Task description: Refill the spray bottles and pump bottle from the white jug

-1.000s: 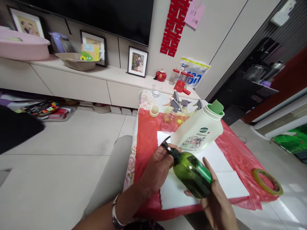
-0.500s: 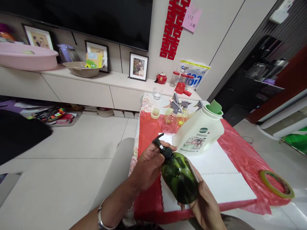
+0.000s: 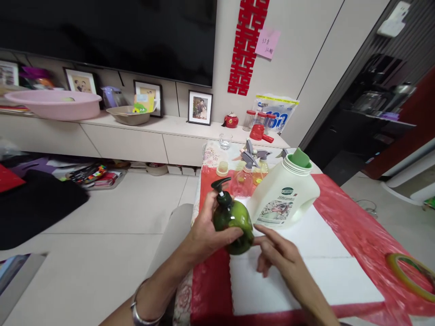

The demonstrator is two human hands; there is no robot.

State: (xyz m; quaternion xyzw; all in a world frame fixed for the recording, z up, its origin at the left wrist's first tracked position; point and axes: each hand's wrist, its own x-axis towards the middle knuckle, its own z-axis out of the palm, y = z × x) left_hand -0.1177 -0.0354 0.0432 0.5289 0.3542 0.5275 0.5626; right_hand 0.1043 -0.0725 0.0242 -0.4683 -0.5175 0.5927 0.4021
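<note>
My left hand (image 3: 207, 233) is wrapped round a green pump bottle (image 3: 234, 219) with a black pump head, holding it upright just above the near left part of the table. My right hand (image 3: 277, 253) hovers just right of the bottle, fingers stretched out and apart, its fingertips at the bottle's lower side. Close behind the bottle stands a large cream jug (image 3: 283, 199) with an open green spout.
The table carries a red plastic sheet (image 3: 343, 226) and white sheets (image 3: 306, 267). Several small spray bottles (image 3: 249, 170), a small capped jar (image 3: 222, 168) and a glass (image 3: 225, 141) stand at its far end. A roll of tape (image 3: 409, 276) lies at the right.
The green bottle went from lying tilted across both hands to upright in my left hand. My right hand has come off its base and opened. The camera tipped upward.
</note>
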